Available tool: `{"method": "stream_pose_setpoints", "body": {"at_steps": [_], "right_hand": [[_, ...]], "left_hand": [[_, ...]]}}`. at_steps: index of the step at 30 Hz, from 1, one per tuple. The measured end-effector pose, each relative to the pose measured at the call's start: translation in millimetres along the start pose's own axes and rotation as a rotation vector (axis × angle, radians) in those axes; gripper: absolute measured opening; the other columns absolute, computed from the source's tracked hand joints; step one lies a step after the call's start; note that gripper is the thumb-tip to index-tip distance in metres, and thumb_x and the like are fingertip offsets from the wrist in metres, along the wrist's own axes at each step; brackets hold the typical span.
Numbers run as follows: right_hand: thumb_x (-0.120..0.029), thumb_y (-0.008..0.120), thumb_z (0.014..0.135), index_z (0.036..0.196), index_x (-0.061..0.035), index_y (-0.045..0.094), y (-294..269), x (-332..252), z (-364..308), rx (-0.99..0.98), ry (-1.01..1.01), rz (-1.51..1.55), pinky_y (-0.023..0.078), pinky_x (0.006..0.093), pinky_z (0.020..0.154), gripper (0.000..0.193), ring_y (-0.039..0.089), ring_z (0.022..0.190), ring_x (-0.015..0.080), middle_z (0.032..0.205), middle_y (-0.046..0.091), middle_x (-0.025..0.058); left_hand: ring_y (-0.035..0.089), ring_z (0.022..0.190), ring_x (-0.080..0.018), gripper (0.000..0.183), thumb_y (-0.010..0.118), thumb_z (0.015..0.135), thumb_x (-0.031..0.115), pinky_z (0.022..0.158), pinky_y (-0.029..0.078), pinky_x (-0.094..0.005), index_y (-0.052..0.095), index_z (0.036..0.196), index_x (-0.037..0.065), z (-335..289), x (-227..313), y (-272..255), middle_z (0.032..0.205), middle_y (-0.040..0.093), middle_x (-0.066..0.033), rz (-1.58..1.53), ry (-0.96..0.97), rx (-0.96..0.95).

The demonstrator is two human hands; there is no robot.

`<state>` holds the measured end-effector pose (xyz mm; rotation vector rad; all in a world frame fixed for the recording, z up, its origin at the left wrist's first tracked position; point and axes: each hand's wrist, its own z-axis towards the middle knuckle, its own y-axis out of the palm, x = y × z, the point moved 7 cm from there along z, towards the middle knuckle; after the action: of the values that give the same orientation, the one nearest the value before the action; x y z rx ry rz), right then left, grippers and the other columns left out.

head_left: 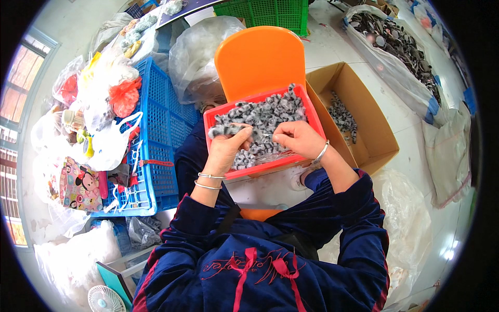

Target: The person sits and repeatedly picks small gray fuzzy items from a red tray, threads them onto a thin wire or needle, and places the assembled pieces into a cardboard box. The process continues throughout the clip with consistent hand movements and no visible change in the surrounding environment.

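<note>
My left hand (226,148) is closed around a grey-and-black striped fluffy plush strip (221,130), held over the red tray (209,117). Just to its right, my right hand (299,138) pinches a thin pale rod (266,135), perhaps a wire. The rod points toward the left fingertips; whether its tip enters the plush I cannot tell. Many similar striped plush pieces (270,109) fill the tray. A bunch of thin pale wires (267,158) lies along its near edge, below my hands.
An orange chair (260,60) stands behind the tray. Right of it, a cardboard box (371,140) holds more striped pieces (342,117). A blue crate (161,135) heaped with bags is at left. A large sack of dark pieces (395,47) lies far right, with clear plastic (400,218) nearer.
</note>
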<state>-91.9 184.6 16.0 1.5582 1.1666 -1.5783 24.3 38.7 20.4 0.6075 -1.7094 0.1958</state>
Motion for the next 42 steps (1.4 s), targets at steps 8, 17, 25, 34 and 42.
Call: {"method": "stream_pose_setpoints", "body": {"at_steps": [8, 17, 25, 34, 42], "right_hand": [[-0.011, 0.063, 0.09, 0.081, 0.0001, 0.062, 5, -17, -2, 0.026, -0.124, -0.049, 0.04, 0.0262, 0.055, 0.014, 0.046, 0.062, 0.0063, 0.066, 0.055, -0.0008], [-0.009, 0.058, 0.092, 0.09, -0.0006, 0.063, 0, -23, -5, 0.0, -0.029, 0.127, 0.042, 0.0215, 0.058, 0.01, 0.049, 0.065, 0.004, 0.076, 0.06, -0.0011], [-0.008, 0.059, 0.092, 0.087, -0.0012, 0.061, 4, -17, -4, 0.014, -0.138, 0.093, 0.039, 0.021, 0.058, 0.008, 0.046, 0.066, 0.0027, 0.075, 0.055, -0.0043], [-0.009, 0.06, 0.091, 0.087, -0.0002, 0.061, 5, -22, -4, 0.014, -0.152, 0.086, 0.04, 0.0231, 0.057, 0.009, 0.046, 0.065, 0.004, 0.07, 0.054, -0.0033], [-0.011, 0.061, 0.09, 0.087, -0.0008, 0.061, 4, -28, -6, 0.072, -0.214, 0.013, 0.042, 0.0264, 0.057, 0.01, 0.049, 0.063, 0.0068, 0.067, 0.056, 0.0006]], "left_hand": [[0.059, 0.063, -0.012, 0.013, 0.065, 0.091, 0.01, 0.059, 0.049, -0.023, 0.065, 0.1, 0.0, -5, -17, 25, 0.079, 0.065, -0.0067, -0.083, -0.017, -0.08], [0.058, 0.066, -0.0106, 0.014, 0.065, 0.09, 0.011, 0.062, 0.049, -0.0251, 0.065, 0.097, -0.001, -5, -8, 18, 0.08, 0.065, -0.0057, -0.111, 0.03, -0.037], [0.057, 0.066, -0.0099, 0.012, 0.067, 0.088, 0.01, 0.061, 0.048, -0.0244, 0.066, 0.094, 0.0, -5, -6, 29, 0.079, 0.064, -0.0038, -0.094, 0.043, -0.099], [0.057, 0.065, -0.0091, 0.01, 0.066, 0.089, 0.009, 0.06, 0.048, -0.0232, 0.066, 0.094, 0.0, -5, -5, 29, 0.078, 0.065, -0.0042, -0.065, 0.082, -0.1], [0.058, 0.063, -0.0093, 0.009, 0.066, 0.089, 0.008, 0.059, 0.048, -0.0225, 0.064, 0.096, 0.002, -3, -8, 31, 0.078, 0.065, -0.0049, -0.084, 0.103, -0.091]]}}
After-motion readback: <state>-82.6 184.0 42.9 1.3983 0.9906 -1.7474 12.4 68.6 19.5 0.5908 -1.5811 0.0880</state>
